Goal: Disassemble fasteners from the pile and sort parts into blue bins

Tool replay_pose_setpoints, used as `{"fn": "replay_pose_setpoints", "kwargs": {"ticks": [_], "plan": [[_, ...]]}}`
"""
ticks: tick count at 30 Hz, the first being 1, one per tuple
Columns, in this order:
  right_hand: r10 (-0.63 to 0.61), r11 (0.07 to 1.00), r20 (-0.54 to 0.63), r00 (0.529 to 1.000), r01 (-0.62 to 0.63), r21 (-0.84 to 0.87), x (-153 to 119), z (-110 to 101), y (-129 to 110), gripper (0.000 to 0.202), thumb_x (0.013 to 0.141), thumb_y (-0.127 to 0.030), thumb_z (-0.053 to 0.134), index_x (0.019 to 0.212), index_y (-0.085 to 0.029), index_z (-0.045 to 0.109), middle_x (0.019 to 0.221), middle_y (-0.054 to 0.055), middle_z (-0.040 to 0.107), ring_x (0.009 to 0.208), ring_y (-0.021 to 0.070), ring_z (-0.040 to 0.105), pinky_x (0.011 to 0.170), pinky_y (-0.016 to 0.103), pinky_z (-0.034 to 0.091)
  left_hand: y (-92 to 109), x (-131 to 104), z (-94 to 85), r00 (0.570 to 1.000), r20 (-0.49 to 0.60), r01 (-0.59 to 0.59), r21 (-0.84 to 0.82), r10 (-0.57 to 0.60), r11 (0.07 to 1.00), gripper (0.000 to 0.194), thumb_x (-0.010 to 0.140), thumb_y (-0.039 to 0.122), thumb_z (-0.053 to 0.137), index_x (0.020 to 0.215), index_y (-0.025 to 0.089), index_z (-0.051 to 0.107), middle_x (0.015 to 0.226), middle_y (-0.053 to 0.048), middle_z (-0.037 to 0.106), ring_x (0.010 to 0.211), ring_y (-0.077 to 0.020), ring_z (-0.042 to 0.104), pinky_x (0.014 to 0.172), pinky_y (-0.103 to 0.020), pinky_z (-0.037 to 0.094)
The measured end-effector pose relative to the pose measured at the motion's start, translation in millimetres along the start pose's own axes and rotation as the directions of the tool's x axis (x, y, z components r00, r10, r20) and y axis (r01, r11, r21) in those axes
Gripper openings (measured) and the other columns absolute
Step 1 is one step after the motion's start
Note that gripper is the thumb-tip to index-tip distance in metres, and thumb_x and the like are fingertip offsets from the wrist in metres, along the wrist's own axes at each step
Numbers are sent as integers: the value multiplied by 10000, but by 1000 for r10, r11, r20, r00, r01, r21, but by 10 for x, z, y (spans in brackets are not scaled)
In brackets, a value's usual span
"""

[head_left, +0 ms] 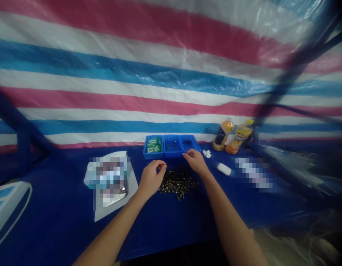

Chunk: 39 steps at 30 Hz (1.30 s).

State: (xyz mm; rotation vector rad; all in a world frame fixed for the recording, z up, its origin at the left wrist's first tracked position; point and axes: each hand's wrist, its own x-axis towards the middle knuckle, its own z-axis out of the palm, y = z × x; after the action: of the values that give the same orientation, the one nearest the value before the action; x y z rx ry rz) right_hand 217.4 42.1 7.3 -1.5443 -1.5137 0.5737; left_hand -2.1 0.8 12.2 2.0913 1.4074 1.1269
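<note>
A loose pile of small brassy metal pieces [178, 186], with darker pieces at its back, lies on the blue table. My left hand [153, 175] is over the pile's left side, thumb and forefinger pinched; what they hold, if anything, is too small to name. Just behind the pile on the right, my right hand [195, 159] is also pinched, near the front of the right blue bin [190, 143], its contents unclear. The middle blue bin [173, 147] has a few small pieces in it. Green packets [154, 145] fill the left blue bin [145, 151].
Two drink bottles [223, 135] [239, 137] stand at the back right. Nearer are a crumpled tissue [206, 153] and a white oval case [224, 169]. A packet [107, 173] lies on white paper [100, 212] at left. A white device [8, 201] is at far left.
</note>
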Motion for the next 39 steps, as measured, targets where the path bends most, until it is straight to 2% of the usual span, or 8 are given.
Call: {"fn": "replay_pose_setpoints", "kwargs": {"ticks": [6, 9, 11, 16, 24, 27, 35, 39], "plan": [[-34, 959, 136, 990, 70, -273, -66, -50, -38, 190, 785, -390, 605, 762, -220, 688, 666, 7, 668, 642, 170, 596, 604, 261, 381, -28, -16, 24, 999, 46, 15, 70, -18, 997, 174, 893, 279, 502, 922, 230, 666, 912, -22, 670, 868, -196, 612, 816, -329, 454], [-32, 926, 276, 961, 132, -355, -69, -98, -27, 198, 800, -385, 595, 845, -267, 748, 770, 12, 714, 736, 184, 629, 670, 268, 408, -36, -20, 34, 998, 61, 22, 100, -28, 995, 173, 888, 278, 508, 917, 233, 673, 925, -25, 672, 890, -206, 609, 827, -343, 454], [-24, 903, 315, 949, 155, -400, -65, -110, -15, 216, 799, -405, 600, 889, -290, 759, 824, 11, 726, 799, 196, 634, 707, 275, 415, -34, -19, 40, 997, 70, 18, 111, -26, 994, 174, 887, 275, 511, 918, 230, 676, 929, -29, 673, 896, -208, 606, 830, -348, 453], [16, 864, 301, 953, 139, -484, -69, -73, 21, 196, 800, -352, 597, 898, -315, 762, 900, 15, 720, 868, 217, 616, 710, 290, 397, -35, -17, 49, 997, 75, 4, 119, -13, 993, 174, 888, 267, 508, 925, 225, 673, 937, -36, 670, 904, -214, 599, 840, -357, 448], [-44, 827, 268, 962, 186, -530, -127, 22, -10, 195, 857, -304, 529, 852, -235, 711, 956, 89, 621, 935, 260, 496, 770, 374, 370, -39, -31, 43, 997, 75, -19, 115, 11, 993, 166, 887, 272, 516, 917, 229, 674, 931, -41, 673, 917, -225, 610, 830, -363, 457], [-44, 832, 261, 964, 180, -524, -136, 12, -38, 198, 867, -313, 521, 887, -247, 706, 991, 94, 604, 966, 277, 464, 794, 408, 358, -31, -27, 39, 997, 72, -18, 116, 10, 993, 164, 886, 269, 519, 917, 228, 674, 929, -38, 675, 914, -223, 612, 836, -362, 455], [-18, 855, 271, 962, 156, -495, -100, -6, 6, 158, 834, -319, 585, 870, -295, 738, 1000, 77, 624, 1008, 311, 468, 811, 432, 346, -28, -28, 43, 997, 73, -14, 116, 5, 993, 159, 881, 270, 527, 913, 226, 677, 916, -37, 674, 900, -221, 610, 824, -358, 450], [-113, 928, 207, 972, 178, -328, -78, 1, -11, 160, 870, -274, 538, 913, -253, 691, 940, 49, 673, 942, 245, 553, 818, 374, 374, -28, -27, 39, 997, 72, -12, 106, 4, 994, 158, 883, 268, 527, 924, 228, 675, 926, -34, 674, 905, -220, 609, 828, -359, 450]]}}
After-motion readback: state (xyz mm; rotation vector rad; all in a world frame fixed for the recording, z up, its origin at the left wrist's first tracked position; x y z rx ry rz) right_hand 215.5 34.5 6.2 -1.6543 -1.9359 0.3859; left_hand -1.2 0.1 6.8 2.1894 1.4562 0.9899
